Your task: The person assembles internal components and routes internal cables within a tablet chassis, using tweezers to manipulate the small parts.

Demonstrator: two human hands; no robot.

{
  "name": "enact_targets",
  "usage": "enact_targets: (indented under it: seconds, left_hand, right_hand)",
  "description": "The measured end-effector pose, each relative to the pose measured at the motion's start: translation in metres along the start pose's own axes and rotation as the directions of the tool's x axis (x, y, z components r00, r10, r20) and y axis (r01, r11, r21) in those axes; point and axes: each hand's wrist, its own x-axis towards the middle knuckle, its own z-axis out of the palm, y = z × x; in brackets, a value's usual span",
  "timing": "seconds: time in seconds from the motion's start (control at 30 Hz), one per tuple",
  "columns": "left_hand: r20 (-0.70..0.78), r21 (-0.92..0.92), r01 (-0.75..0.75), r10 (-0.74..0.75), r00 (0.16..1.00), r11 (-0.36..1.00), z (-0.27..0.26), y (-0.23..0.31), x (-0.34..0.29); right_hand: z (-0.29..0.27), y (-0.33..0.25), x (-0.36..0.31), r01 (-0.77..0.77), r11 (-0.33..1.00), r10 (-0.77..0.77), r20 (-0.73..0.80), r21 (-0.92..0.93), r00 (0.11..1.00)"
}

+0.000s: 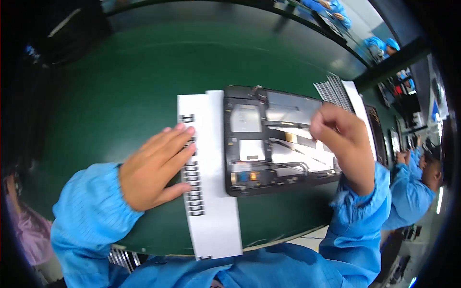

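Note:
My left hand (153, 170) lies flat with its fingers stretched out over the left edge of a white backing sheet (218, 225). Its fingertips touch the sheet beside a column of small black adhesive pieces (194, 187). Right of the sheet, partly over its edge, rests an opened black device housing (231, 165), like a tablet or laptop shell. Silver plates, cables and small parts show inside it. Above the housing's right part, my right hand (343, 137) is closed in a pinch. Anything between its fingertips is too small or blurred to make out.
On the green table (144, 67), more patterned strips (334, 93) and a white sheet (357, 105) lie beyond my right hand. Another dark device (376, 127) lies farther right. People in blue (410, 201) sit along the right; a pink sleeve (31, 230) shows at left.

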Motion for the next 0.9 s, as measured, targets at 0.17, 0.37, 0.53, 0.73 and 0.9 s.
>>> enact_targets:
  seconds: [0.17,0.37,0.53,0.73,0.9]
  left_hand:
    - [0.008,-0.119,-0.238,0.240,0.971,0.964,0.006,0.026,0.030]
    - [-0.228,-0.047,-0.535,0.512,0.828,0.844,0.044,0.045,0.060]
    - [-0.179,-0.077,-0.483,0.464,0.867,0.872,0.037,0.043,0.060]
    - [-0.176,-0.073,-0.482,0.465,0.868,0.873,0.032,0.040,0.056]
    - [-0.153,-0.051,-0.487,0.475,0.866,0.872,0.029,0.041,0.055]
  right_hand:
    - [-0.020,0.028,-0.061,-0.232,0.965,0.234,-0.002,0.124,0.972]
    - [0.003,0.030,-0.070,0.008,0.984,-0.023,0.083,0.177,0.996]
    - [0.016,0.031,-0.059,0.098,0.994,-0.094,0.112,-0.036,0.989]
    - [0.020,0.024,-0.058,0.068,0.997,-0.065,0.082,-0.031,0.994]
    - [0.018,0.021,-0.058,0.086,0.988,-0.064,0.168,-0.129,0.984]
